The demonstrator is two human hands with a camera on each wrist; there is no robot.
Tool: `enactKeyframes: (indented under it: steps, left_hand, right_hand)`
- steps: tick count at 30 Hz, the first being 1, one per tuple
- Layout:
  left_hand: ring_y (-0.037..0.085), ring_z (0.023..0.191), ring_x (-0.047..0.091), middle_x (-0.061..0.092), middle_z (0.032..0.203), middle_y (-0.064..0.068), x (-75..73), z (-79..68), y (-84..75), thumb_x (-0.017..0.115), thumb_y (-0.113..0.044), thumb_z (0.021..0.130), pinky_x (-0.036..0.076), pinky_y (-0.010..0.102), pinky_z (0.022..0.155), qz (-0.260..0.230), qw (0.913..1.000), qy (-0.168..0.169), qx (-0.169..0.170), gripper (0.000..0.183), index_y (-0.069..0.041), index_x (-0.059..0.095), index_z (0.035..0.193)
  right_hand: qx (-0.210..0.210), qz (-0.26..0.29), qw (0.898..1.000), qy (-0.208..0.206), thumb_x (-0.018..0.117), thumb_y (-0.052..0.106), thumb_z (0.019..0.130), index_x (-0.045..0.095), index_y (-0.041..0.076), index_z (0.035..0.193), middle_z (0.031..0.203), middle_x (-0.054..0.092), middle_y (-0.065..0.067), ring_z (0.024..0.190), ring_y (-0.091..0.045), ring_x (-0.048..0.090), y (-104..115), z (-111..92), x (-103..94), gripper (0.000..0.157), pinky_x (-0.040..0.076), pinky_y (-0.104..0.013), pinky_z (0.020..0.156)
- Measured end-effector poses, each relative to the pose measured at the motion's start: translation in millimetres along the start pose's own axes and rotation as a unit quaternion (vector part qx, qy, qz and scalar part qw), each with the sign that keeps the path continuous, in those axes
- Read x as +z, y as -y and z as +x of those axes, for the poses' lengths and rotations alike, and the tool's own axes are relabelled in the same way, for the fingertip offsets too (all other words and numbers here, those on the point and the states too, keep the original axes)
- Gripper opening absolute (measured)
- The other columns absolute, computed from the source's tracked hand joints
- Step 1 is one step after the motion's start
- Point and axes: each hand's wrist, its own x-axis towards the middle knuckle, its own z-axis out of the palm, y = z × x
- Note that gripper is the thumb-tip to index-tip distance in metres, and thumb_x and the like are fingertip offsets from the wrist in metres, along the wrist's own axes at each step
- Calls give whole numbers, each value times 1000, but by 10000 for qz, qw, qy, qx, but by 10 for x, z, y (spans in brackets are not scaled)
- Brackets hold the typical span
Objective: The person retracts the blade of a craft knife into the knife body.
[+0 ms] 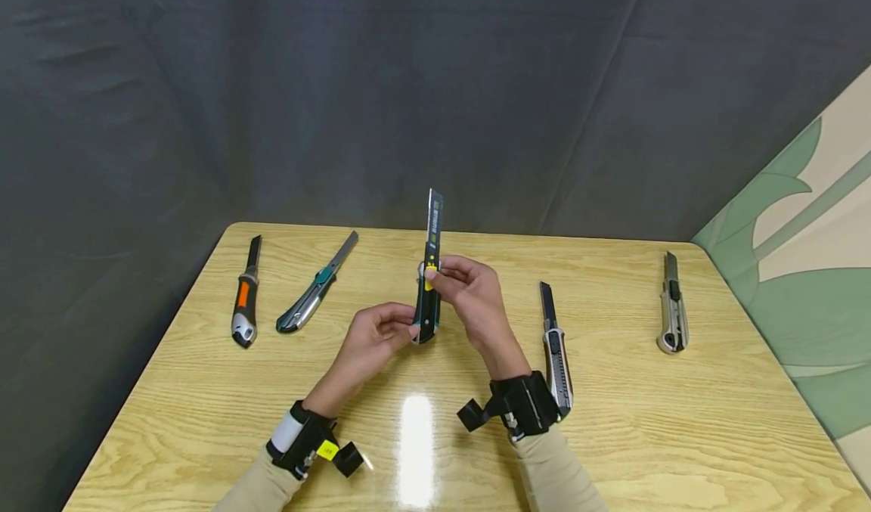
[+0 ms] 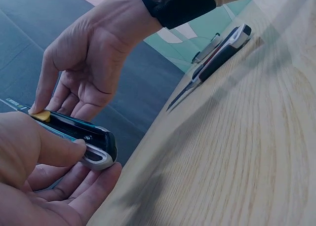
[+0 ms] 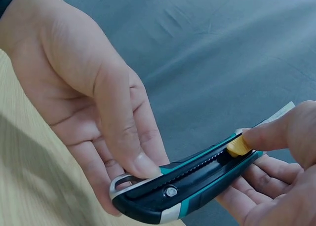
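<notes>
A black and teal snap-off utility knife (image 1: 426, 317) is held above the table, blade (image 1: 434, 221) extended and pointing up in the head view. My left hand (image 1: 370, 345) pinches its butt end between thumb and fingers, beside the metal-rimmed end loop (image 3: 123, 180). Farther up the handle, my right hand (image 1: 476, 300) grips it, fingers behind and thumb on the yellow slider (image 3: 238, 147). The right wrist view shows a toothed track and a screw on the handle. Dark markings cover part of the blade.
On the wooden table (image 1: 612, 436) lie an orange-and-grey knife (image 1: 243, 308) and a teal-and-silver knife (image 1: 309, 300) at left, a white-and-black knife (image 1: 558, 368) near my right wrist, and a silver-grey knife (image 1: 674, 315) at far right. Dark cloth (image 1: 408, 96) hangs behind.
</notes>
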Motion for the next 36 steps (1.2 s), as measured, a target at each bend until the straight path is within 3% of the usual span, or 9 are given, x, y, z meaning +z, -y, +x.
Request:
enactKeyframes:
  steps: [9,19,25,30,36]
  left_hand:
    - [23,86,63,68,97,12,-18,-23,-37,65,-10,84,55,31,75,-53,9999,81,-113,21,-6,66,105]
    - [28,90,62,66,102,19,-29,-97,-289,61,-5,86,55,35,77,-56,9996,156,-228,24,2,63,109]
    - [27,89,63,67,101,16,-45,-71,-197,63,-7,85,55,30,75,-113,9996,100,-231,24,-1,64,108]
    - [23,88,63,67,99,12,-48,-16,-48,65,-12,85,55,32,75,-114,9998,49,-131,22,-6,66,106]
    - [22,86,64,68,97,10,-62,-6,-19,66,-14,84,56,33,75,-123,9999,-76,-76,20,-10,66,104]
  right_hand:
    - [33,28,9998,183,68,12,82,64,0,109,100,65,-18,91,-26,63,17,-13,-19,30,56,-33,79]
    - [-15,89,9995,312,68,5,80,61,1,114,107,62,-18,97,-25,62,-9,-15,-14,34,55,-29,80]
    - [-28,31,9993,368,69,3,79,61,1,114,110,61,-17,101,-26,59,-8,-12,-5,36,55,-26,80]
    - [-74,-38,9993,376,69,3,79,60,1,115,110,61,-18,101,-26,60,-1,-7,-18,37,55,-27,81]
    - [-126,57,9992,366,70,8,79,61,2,115,109,62,-18,98,-25,61,-13,0,3,37,54,-29,82]
